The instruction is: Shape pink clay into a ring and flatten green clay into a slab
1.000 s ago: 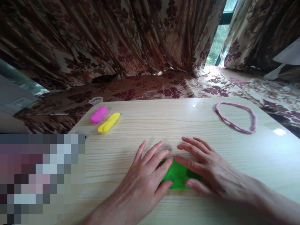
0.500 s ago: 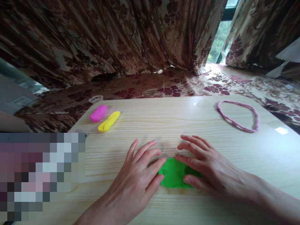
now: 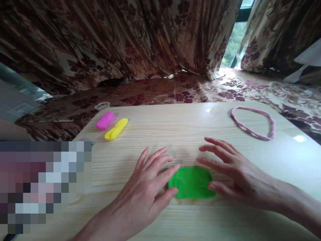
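A flat, rounded rectangle of green modelling clay [image 3: 192, 183] lies on the table between my hands. My left hand [image 3: 152, 182] is open over its left end, with the index finger and thumb at the edge of the clay. On the other side, my right hand [image 3: 232, 170] is open with the fingers spread, its thumb tip at the clay's right end and the other fingers raised beyond it. Neither hand is wrapped round anything.
A pink lump of clay [image 3: 105, 121] and a folded yellow strip of clay [image 3: 116, 129] lie at the table's far left. Toward the far right rests a pink twisted loop [image 3: 252, 123]. The pale wood-grain table [image 3: 160, 124] backs onto a patterned cloth-covered ledge [image 3: 160, 90].
My right hand has moved right and away from the green clay, uncovering its right end. My left hand has stayed nearly in place.
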Motion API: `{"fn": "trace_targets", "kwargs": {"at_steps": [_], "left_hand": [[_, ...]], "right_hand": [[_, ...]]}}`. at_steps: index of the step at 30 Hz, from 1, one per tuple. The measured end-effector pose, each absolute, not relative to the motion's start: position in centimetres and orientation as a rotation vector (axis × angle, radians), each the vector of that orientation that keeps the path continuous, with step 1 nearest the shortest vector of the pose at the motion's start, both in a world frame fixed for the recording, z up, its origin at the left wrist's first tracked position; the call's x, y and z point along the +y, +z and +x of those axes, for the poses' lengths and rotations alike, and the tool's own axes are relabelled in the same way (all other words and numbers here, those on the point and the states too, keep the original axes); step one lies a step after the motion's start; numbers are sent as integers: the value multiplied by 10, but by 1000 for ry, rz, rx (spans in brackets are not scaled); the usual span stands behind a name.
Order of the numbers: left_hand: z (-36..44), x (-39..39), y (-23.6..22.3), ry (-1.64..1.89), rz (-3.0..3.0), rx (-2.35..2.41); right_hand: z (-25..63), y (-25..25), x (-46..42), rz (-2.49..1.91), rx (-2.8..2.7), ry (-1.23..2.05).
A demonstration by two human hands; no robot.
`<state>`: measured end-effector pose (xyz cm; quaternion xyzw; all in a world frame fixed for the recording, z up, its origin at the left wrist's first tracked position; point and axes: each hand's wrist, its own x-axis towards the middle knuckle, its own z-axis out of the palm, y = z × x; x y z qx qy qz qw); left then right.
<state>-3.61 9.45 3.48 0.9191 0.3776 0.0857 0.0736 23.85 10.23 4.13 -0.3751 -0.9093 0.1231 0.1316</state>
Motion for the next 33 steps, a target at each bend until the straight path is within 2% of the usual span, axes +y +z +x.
{"fn": "trace_targets", "kwargs": {"at_steps": [16,33], "left_hand": [[-34,106,32,338,2749,1096],[-29,103,32,338,2654,1129]], "right_hand": [[222,38,113,-905,-2709,407],[215,40,109,-973,-2710,507]]}}
